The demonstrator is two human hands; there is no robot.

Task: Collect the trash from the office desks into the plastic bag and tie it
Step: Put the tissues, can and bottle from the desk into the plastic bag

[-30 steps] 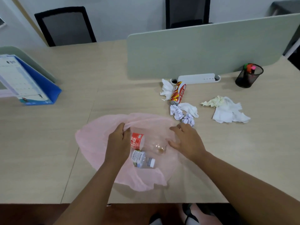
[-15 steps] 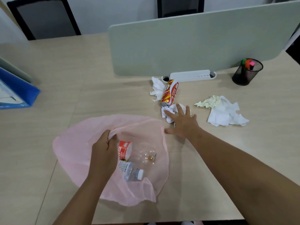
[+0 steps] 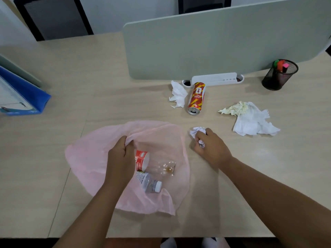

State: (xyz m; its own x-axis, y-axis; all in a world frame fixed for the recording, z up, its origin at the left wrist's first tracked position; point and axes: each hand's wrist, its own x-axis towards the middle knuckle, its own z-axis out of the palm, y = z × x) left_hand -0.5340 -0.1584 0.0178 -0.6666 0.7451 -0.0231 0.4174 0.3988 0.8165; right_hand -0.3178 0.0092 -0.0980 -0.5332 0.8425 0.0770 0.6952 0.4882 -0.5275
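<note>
Left hand [image 3: 121,158] pinches a fold at the mouth of the pink plastic bag [image 3: 89,158], while the right hand [image 3: 211,147], at the bag's three o'clock, curls round a crumpled paper ball [image 3: 197,131] just off its edge. Inside the bag, spread on the counter [image 3: 53,203], lie a red-and-white cup [image 3: 142,159] and a clear bottle [image 3: 150,183]. At twelve o'clock from the right hand a red can [image 3: 197,97] lies on its side beside a white tissue [image 3: 178,94], with a tissue heap [image 3: 250,120] at two o'clock.
</note>
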